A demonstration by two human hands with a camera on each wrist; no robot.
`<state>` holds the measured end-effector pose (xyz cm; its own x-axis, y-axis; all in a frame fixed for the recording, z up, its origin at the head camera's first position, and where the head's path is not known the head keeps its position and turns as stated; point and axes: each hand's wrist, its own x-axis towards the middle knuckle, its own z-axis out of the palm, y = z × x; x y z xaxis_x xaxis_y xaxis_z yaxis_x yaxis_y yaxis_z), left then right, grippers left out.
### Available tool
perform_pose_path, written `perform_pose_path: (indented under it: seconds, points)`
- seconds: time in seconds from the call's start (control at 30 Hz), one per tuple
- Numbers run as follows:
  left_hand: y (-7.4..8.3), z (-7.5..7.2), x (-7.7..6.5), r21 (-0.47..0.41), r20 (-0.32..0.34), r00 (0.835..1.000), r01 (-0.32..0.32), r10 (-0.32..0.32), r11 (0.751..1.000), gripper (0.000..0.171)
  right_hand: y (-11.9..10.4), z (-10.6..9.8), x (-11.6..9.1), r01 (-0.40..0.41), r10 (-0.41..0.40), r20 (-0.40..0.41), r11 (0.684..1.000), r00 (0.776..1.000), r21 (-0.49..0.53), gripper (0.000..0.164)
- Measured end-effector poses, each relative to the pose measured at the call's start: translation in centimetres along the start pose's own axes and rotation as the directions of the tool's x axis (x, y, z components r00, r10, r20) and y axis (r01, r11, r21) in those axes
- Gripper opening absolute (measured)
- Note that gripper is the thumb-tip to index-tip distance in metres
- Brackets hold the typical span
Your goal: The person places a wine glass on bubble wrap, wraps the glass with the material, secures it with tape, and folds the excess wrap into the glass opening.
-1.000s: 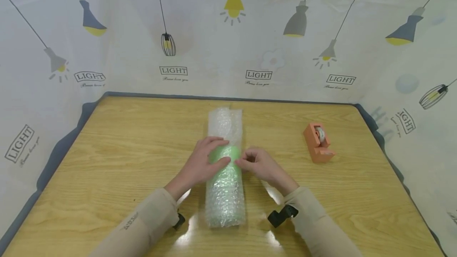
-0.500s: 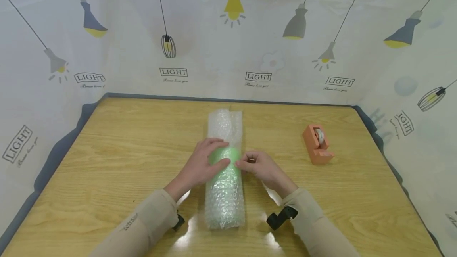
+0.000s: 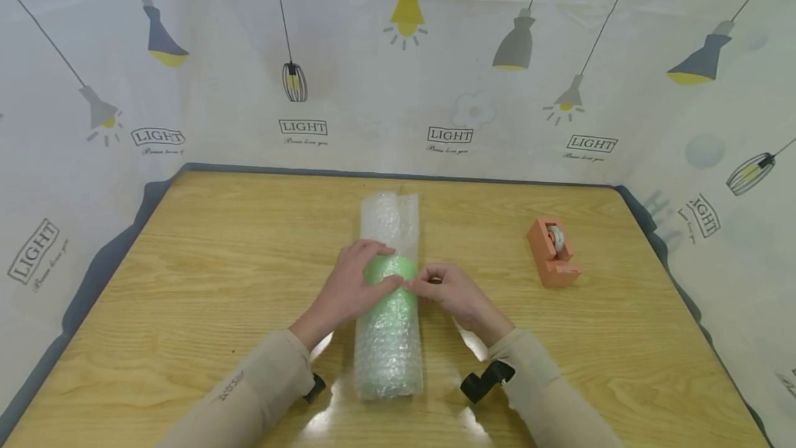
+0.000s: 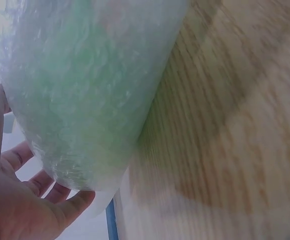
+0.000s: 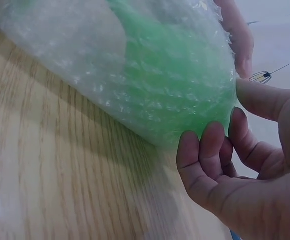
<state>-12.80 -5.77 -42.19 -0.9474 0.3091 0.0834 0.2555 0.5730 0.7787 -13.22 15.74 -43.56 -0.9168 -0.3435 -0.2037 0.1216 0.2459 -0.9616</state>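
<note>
A long bundle of bubble wrap (image 3: 389,358) lies lengthwise on the wooden table, and something green inside shows through it. What the green thing is cannot be told through the wrap. From the left side, my left hand (image 3: 351,285) grips the bundle, its thumb on top and its fingers curving over the far side. In the left wrist view its fingertips touch the wrap. My right hand (image 3: 457,292) is at the right side, thumb and forefinger pinching the bubble wrap near the left thumb. The right wrist view shows its other fingers curled against the bundle's lower side.
An orange tape dispenser (image 3: 552,254) with a roll of tape stands to the right on the table (image 3: 249,227). Behind the table's far edge hangs a pale cloth (image 3: 373,88) printed with lamps. Black wrist cameras (image 3: 488,380) hang under the sleeves.
My right thumb and forefinger have shifted slightly left, closer to the left thumb. The bundle has moved a touch left, while the left hand keeps nearly the same place.
</note>
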Motion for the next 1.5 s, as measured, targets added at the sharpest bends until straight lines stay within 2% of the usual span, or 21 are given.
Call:
perform_pose_path:
  seconds: [0.2,0.53,0.8,0.97,1.17,1.27,1.4,1.5]
  points:
    - [-0.5,-0.1,0.2,-0.001,-0.003,1.000,-0.017,0.017,1.000,0.047,0.1,0.3,0.1,-0.054,0.054,-0.018,0.999,0.998,0.007,0.028]
    - [-1.7,-1.3,0.0,-0.129,0.077,0.996,-0.034,0.044,0.991,0.045,0.2,0.4,0.2,-0.079,0.079,0.004,0.997,0.997,-0.010,0.029]
    - [-1.7,-1.8,-0.2,-0.170,0.129,0.992,0.018,0.004,0.985,0.047,0.3,0.4,0.3,-0.087,0.085,0.030,0.994,0.996,0.066,0.027]
    - [-1.9,-2.0,-0.3,-0.187,0.128,0.992,0.016,0.009,0.982,0.049,0.1,0.6,0.3,-0.079,0.077,0.031,0.994,0.997,0.072,0.026]
    - [-2.1,-2.1,-0.4,-0.212,0.110,0.994,0.017,0.006,0.977,0.050,-0.2,1.1,0.2,-0.096,0.095,-0.025,0.995,0.995,-0.021,0.031]
    - [-2.1,-2.1,-0.5,-0.207,0.096,0.995,0.026,-0.006,0.978,0.054,-0.4,1.4,0.2,-0.120,0.118,-0.050,0.992,0.992,-0.035,0.032]
    - [-2.0,-2.1,-0.7,-0.204,0.068,0.997,0.042,-0.029,0.978,0.063,-0.6,1.5,0.2,-0.146,0.143,-0.069,0.988,0.987,-0.046,0.030]
    - [-1.9,-2.1,-0.8,-0.202,0.052,0.994,0.105,-0.096,0.974,0.072,-0.6,1.4,0.2,-0.164,0.161,-0.065,0.985,0.985,-0.052,0.034]
